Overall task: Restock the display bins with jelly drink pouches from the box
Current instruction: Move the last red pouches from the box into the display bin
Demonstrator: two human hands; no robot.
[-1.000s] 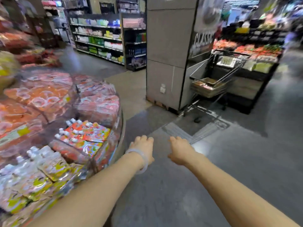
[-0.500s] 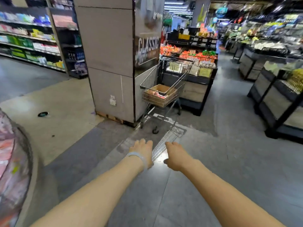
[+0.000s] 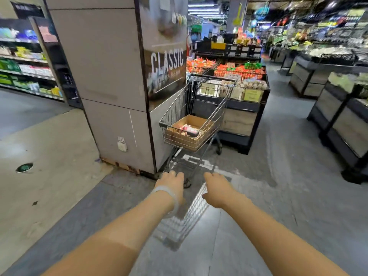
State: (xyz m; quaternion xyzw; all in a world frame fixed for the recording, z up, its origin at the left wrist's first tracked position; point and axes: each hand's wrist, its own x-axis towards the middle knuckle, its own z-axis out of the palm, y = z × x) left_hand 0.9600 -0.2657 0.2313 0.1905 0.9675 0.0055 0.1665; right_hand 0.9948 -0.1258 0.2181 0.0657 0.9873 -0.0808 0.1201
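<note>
Open grey floor (image 3: 268,206) stretched ahead, bounded by a tall grey square pillar (image 3: 103,76) on the left. Beside it stood a wire shopping cart (image 3: 191,124) holding a brown cardboard box (image 3: 189,132), apparently with pink jelly drink pouches (image 3: 188,128). Left hand (image 3: 171,185) and right hand (image 3: 218,191) reached forward empty, fingers loosely curled, well short of the box.

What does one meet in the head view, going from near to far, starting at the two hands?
Left hand and right hand → shopping cart holding the cardboard box → snack display stand → far shelves.
</note>
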